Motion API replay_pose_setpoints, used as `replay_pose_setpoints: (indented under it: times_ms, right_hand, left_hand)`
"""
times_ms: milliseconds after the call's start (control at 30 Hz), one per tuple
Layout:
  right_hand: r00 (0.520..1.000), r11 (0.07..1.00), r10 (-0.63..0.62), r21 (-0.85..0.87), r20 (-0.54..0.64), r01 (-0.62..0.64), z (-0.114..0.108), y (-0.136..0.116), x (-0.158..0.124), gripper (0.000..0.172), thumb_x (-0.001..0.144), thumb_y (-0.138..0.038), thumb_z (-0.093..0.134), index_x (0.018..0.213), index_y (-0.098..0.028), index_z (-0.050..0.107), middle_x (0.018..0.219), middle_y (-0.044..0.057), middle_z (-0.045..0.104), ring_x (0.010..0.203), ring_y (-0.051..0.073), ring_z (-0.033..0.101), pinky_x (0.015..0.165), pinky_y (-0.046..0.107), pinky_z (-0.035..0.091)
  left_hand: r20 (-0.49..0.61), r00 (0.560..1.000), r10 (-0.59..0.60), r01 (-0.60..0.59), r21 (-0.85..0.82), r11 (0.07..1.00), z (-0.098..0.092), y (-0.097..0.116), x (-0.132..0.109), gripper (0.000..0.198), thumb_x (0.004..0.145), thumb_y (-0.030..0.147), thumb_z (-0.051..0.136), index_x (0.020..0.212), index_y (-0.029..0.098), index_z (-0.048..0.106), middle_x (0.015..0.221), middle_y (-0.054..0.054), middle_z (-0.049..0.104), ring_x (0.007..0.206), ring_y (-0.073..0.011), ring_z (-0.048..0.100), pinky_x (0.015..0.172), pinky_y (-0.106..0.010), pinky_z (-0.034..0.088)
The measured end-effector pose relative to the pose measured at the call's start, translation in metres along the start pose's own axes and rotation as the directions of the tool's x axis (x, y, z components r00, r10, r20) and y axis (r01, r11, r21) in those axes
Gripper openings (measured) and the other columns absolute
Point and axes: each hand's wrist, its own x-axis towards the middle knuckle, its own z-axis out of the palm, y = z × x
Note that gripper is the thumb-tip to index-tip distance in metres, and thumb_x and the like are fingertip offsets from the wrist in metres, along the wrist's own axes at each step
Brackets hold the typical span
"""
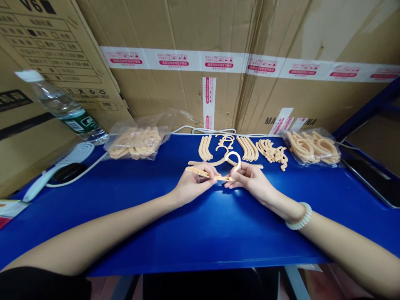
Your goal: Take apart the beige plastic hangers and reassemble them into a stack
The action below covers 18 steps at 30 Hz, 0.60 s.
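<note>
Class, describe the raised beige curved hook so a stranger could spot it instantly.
Start at the glossy blue table, then find the right hand with the pale coiled wristband. The beige curved hook rises from its grip; unlike the loose beige hooks behind, it is held.

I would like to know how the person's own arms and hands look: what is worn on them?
The left hand and right hand wear no gloves. A pale, ribbed bracelet circles the right wrist. A black sleeve covers the left arm's upper end; no sleeve shows on the right.
</note>
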Motion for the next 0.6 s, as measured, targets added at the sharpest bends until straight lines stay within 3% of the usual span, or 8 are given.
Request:
replay_pose_setpoints:
  times_ms: [400,600]
  right_hand:
    - [0.989,0.974,-0.148,-0.175,-0.028,0.141,0.0052,0.0031,-0.0023,0.037,0.081,-0.047,0.08,0.084,-0.021,0.053,0.069,0.0,0.069,0.061,0.019,0.073,0.059,0.029,0.061]
    - [0.966,0.911,-0.254,-0.348,-0.047,0.222,0.0064,-0.0006,-0.0038,0.026,0.081,-0.042,0.077,0.078,-0.019,0.064,0.083,0.004,0.07,0.072,0.018,0.067,0.063,0.03,0.057]
  left_hand:
    - [-0.026,0.997,-0.075,0.076,0.025,0.997,0.0008,0.0042,0.0033,0.019,0.075,0.022,0.078,0.074,0.016,0.06,0.082,-0.003,0.069,0.081,-0.0172,0.069,0.075,-0.03,0.059]
    - [-0.093,0.971,-0.219,0.215,-0.051,0.975,-0.0013,0.0013,0.004,0.025,0.072,0.023,0.081,0.088,0.015,0.063,0.087,-0.003,0.07,0.084,-0.0172,0.071,0.083,-0.031,0.059]
